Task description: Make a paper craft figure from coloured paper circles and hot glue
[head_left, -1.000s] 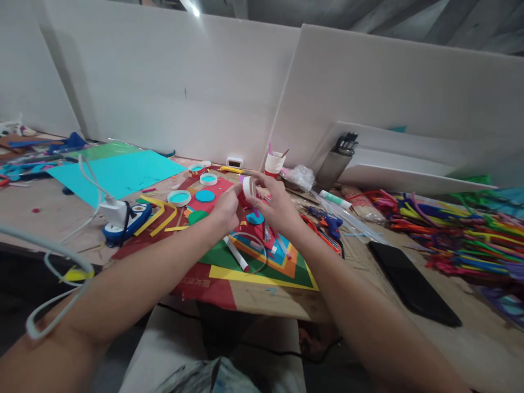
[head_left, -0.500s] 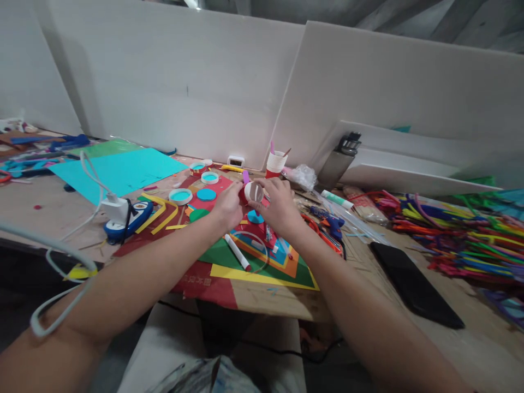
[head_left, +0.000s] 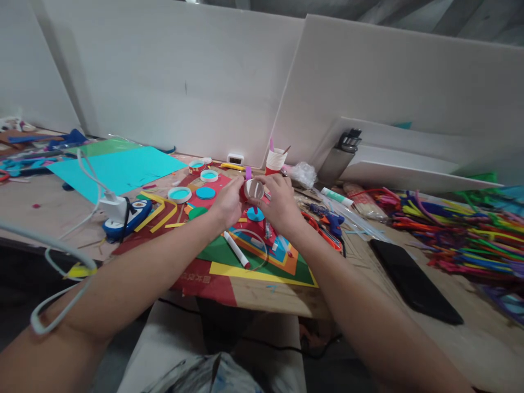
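My left hand (head_left: 226, 204) and my right hand (head_left: 279, 203) meet above the table, both closed on a small red paper cup (head_left: 252, 190) held on its side, its white bottom facing me. A purple strip (head_left: 248, 173) sticks up just behind the cup. Below the hands lie stacked coloured paper sheets (head_left: 262, 259), a white marker with a red cap (head_left: 236, 249) and a blue paper disc (head_left: 255, 214).
White rings with cyan centres (head_left: 179, 194) and a cyan sheet (head_left: 117, 167) lie at the left, near a white charger on a blue tool (head_left: 123, 213). A red cup with sticks (head_left: 274, 161), a glue gun (head_left: 329, 219), a black tablet (head_left: 413, 281) and several pipe cleaners (head_left: 458, 234) are at the right.
Both hands turned the cup so its white bottom faces me and lowered it slightly; they stay closed on it.
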Motion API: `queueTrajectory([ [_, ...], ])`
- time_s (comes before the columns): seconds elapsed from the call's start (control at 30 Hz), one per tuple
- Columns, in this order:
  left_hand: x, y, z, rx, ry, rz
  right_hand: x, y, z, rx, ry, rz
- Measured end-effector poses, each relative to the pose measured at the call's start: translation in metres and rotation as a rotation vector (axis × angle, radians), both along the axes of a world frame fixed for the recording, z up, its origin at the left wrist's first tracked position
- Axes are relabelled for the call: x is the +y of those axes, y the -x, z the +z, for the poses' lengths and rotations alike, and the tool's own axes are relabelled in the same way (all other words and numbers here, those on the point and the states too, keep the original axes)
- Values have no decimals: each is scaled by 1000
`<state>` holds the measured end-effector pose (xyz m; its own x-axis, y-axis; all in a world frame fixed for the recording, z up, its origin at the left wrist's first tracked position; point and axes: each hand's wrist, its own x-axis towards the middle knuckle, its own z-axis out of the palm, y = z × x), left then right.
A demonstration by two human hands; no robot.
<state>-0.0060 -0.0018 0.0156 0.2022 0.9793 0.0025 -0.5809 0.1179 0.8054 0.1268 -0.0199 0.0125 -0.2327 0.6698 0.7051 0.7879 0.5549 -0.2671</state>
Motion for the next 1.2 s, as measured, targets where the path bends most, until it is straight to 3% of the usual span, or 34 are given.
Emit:
queueTrajectory([
  [0.2,-5,0,7,-26,22,-28,2,-1,1,81,23,56],
  [0.43,-5,0,2,-24,-84,-85,4,-2,-2,118,17,77],
  [0.87,6,5,-2,-125,-16,-218,4,-2,-1,289,112,168],
  [1.2,10,11,1,-150,52,-126,9,-7,4,621,235,243],
])
